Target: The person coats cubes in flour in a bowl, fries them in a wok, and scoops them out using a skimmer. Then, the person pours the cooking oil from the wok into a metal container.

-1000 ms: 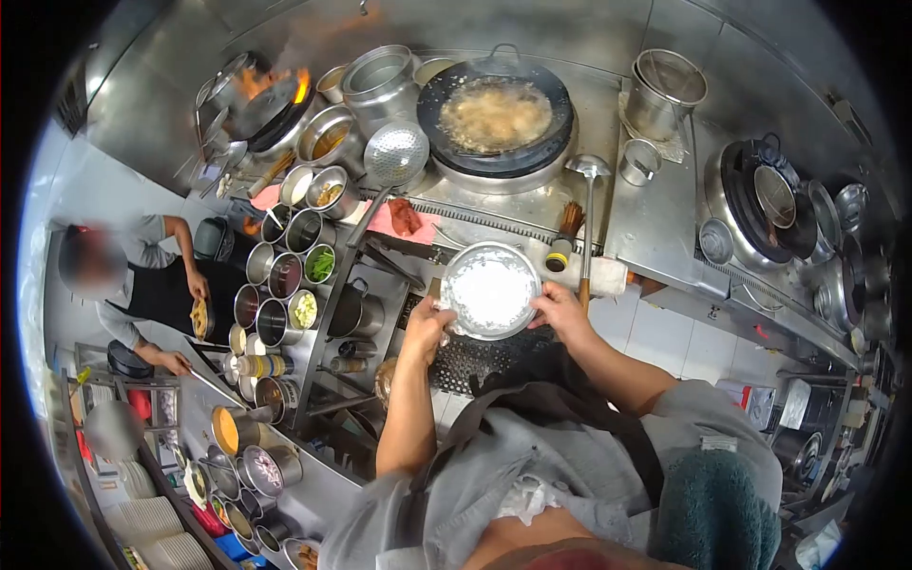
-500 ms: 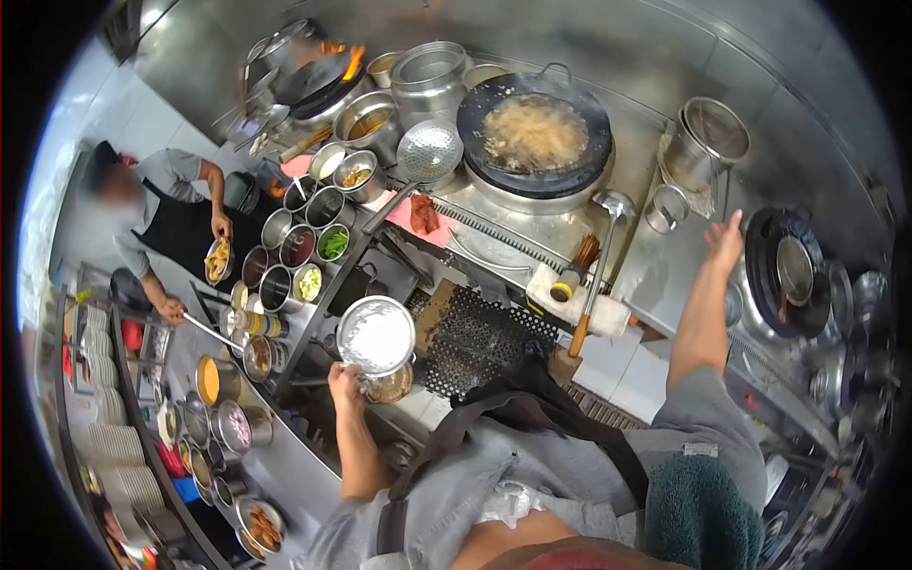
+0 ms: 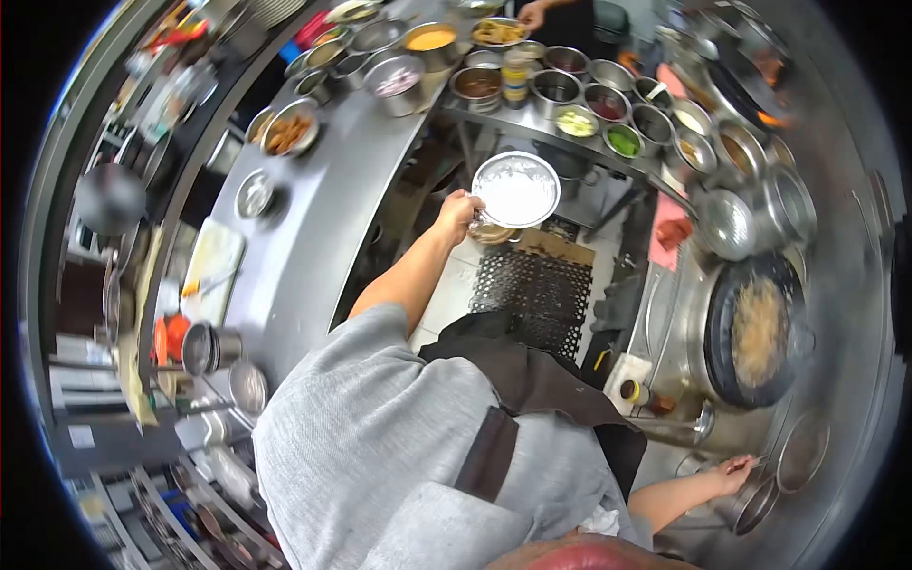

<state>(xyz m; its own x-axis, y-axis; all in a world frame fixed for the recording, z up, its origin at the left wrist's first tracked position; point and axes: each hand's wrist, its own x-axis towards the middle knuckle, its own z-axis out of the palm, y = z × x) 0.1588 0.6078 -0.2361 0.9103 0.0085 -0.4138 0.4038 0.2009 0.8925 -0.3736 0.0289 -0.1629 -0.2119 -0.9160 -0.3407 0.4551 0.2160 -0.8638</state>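
Observation:
My left hand (image 3: 460,215) grips the rim of a round metal bowl (image 3: 516,190) that looks bright white inside; a powder or glare, I cannot say which. Another container (image 3: 494,234) shows partly under it. At the lower right, my right hand (image 3: 735,473) has its fingers closed on the thin handle of a round wire strainer (image 3: 804,452). That strainer is beside a metal pot (image 3: 753,505). Up from that hand, a black wok (image 3: 719,332) holds bubbling, pale brown liquid or food (image 3: 760,332) on the stove.
Several ingredient pots, including chopped greens (image 3: 623,142), line the top counter. A perforated ladle (image 3: 725,224) lies near the wok. On the left are a steel counter (image 3: 313,209) and a cutting board (image 3: 213,261). A co-worker's hand (image 3: 532,15) is at a food bowl (image 3: 500,32). Perforated mat (image 3: 541,294) covers the floor.
My view has swung left, so the stove now appears at the right. My right hand, earlier open and reaching, has closed on the strainer's handle. The bowl stays in my left hand.

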